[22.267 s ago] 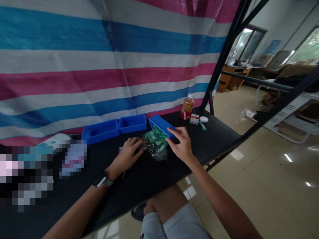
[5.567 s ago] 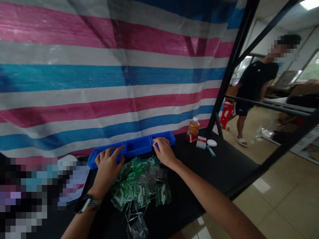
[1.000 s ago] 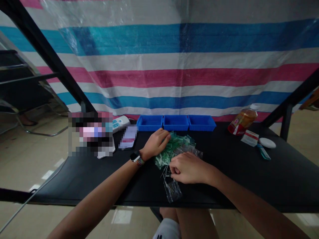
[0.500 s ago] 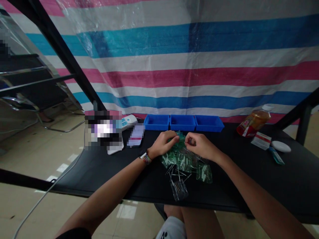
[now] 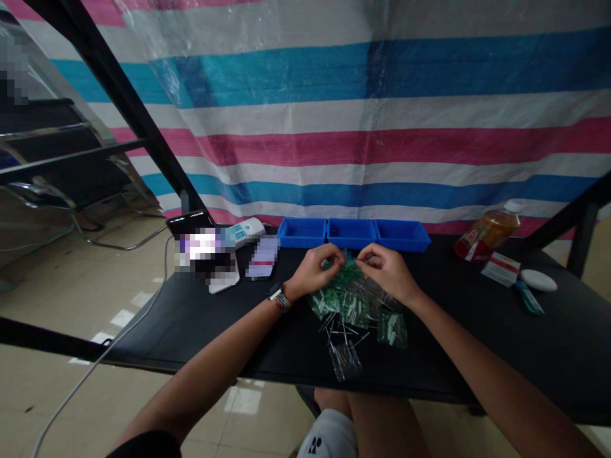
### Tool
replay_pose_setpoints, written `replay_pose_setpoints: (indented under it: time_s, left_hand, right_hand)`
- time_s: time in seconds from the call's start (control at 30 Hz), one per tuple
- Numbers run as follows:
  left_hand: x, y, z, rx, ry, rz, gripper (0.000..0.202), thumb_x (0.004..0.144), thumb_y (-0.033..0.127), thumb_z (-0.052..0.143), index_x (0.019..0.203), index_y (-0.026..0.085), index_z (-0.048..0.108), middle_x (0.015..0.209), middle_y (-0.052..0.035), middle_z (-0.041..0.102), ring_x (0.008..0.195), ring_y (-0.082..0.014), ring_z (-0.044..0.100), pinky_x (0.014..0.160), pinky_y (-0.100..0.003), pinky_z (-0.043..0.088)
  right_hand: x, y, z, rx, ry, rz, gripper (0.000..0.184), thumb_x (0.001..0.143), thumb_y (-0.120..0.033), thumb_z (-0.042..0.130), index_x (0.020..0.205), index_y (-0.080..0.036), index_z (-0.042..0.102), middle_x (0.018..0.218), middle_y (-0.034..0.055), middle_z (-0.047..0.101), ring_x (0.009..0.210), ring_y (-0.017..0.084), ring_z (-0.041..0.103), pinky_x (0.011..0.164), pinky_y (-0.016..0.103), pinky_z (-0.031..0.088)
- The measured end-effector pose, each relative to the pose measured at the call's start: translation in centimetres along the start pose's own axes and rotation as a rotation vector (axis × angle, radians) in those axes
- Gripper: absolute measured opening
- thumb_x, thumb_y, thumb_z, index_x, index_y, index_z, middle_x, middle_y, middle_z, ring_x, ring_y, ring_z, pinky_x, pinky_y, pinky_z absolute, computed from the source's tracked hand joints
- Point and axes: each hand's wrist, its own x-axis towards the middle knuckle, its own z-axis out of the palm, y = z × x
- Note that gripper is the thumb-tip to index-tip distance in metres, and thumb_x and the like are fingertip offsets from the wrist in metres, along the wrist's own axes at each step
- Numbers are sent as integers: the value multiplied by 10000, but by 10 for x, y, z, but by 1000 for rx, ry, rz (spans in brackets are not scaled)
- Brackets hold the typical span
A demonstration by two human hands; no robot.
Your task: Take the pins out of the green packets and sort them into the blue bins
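Observation:
Over a heap of small packets, my left hand [image 5: 316, 272] and my right hand [image 5: 387, 272] face each other with curled fingers. Both pinch at the edges of a small green plastic bag [image 5: 349, 261] between them; the fingertips partly hide the grip. Below lie more green bags with white pieces inside [image 5: 354, 310], one apart at the right [image 5: 392, 328]. Clear bags with thin metal pieces [image 5: 377, 291] show beside my right wrist. Several loose thin metal rods [image 5: 340, 329] lie in front, by a clear bag [image 5: 345, 360] near the table edge.
Three joined blue trays [image 5: 352, 234] stand behind my hands on the black table [image 5: 229, 331]. At left are a phone [image 5: 262, 257], a power strip [image 5: 247, 231] and a device on a stand [image 5: 191, 222]. At right are a drink bottle [image 5: 487, 234], a small box [image 5: 501, 269] and a white oval object [image 5: 538, 280].
My right hand's fingers have straightened somewhat and shifted slightly up. My left hand's fingers have moved a little, and the view has shifted slightly.

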Motion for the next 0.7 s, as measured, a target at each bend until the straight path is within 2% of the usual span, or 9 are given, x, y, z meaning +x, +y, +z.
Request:
replay_pose_setpoints:
  time_s: [0.2, 0.43, 0.7]
  left_hand:
    - [2, -1, 0, 10, -12, -16, 312, 1066, 410, 551, 910, 176, 687, 867, -54, 713, 806, -181, 659, 759, -297, 493]
    - [2, -5, 0, 80, -49, -2, 366, 1103, 413, 478, 904, 194, 694, 871, -45, 711, 855, -187, 652, 846, -323, 485]
    - [0, -6, 3, 47, 13, -25, 228, 1052, 413, 586, 1071, 203, 675, 942, -47, 719, 905, -205, 689, 856, -329, 522]
  right_hand:
    - [3, 1, 3, 202, 47, 32, 251, 805, -385, 808, 876, -202, 652, 720, -5, 649, 579, 154, 637, 553, 283, 510]
    - [3, 1, 5, 243, 88, 46, 330, 795, -479, 827, 868, -206, 655, 676, -2, 642, 595, 170, 639, 547, 291, 530]
    - [3, 4, 4, 213, 61, 85, 411, 817, -595, 792, 859, -204, 676, 677, 19, 666, 566, 167, 607, 539, 302, 532]
